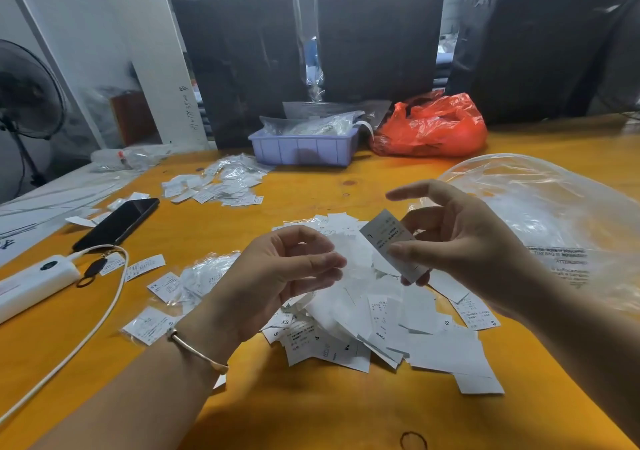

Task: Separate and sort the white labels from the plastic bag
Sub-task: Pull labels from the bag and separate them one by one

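A loose heap of white labels [398, 325] lies on the orange table [311, 408] in front of me. My right hand [460, 241] hovers above the heap and pinches one white label [388, 238] between thumb and fingers. My left hand [277, 276] hovers beside it over the heap's left side with fingers loosely curled and nothing in it. A big clear plastic bag [540, 214] lies at the right, partly behind my right hand. Another pile of labels in small clear bags [214, 186] sits farther back on the left.
A few bagged labels [166, 297] lie left of the heap. A black phone [117, 222], a white power bank [31, 283] and its cable [86, 332] are at the left. A purple tray [304, 148] and a red bag [433, 127] stand at the back before dark wrapped bales [377, 34].
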`<state>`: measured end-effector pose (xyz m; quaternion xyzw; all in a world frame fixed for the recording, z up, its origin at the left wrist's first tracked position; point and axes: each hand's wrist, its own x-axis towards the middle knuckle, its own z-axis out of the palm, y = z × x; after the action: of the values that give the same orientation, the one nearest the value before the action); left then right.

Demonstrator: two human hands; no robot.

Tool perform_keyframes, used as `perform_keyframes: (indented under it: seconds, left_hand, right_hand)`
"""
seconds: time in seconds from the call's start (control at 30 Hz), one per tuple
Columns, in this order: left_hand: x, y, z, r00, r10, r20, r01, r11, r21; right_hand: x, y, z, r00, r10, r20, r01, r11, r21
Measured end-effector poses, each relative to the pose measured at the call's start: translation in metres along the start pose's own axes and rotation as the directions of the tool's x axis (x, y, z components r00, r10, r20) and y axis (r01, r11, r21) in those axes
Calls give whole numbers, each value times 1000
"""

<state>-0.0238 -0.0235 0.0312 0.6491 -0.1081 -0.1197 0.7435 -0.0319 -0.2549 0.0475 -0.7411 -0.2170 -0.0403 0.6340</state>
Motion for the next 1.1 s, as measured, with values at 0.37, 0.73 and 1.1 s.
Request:
perform_keyframes:
  seconds: [0.37, 0.73, 1.1]
  left_hand:
    - [-1, 1, 1, 1000, 9, 5, -9, 1000, -14]
    - [-1, 1, 1, 1000, -10, 12, 10, 999, -51]
    - [-2, 2, 3, 997, -41, 67, 44, 999, -32]
  right_hand:
    - [-5, -9, 6, 999, -27, 32, 26, 999, 27]
    - [-4, -9, 5, 999, -32, 24, 31, 999, 21]
    - [-7, -11, 8, 991, -129, -46, 128, 992, -16]
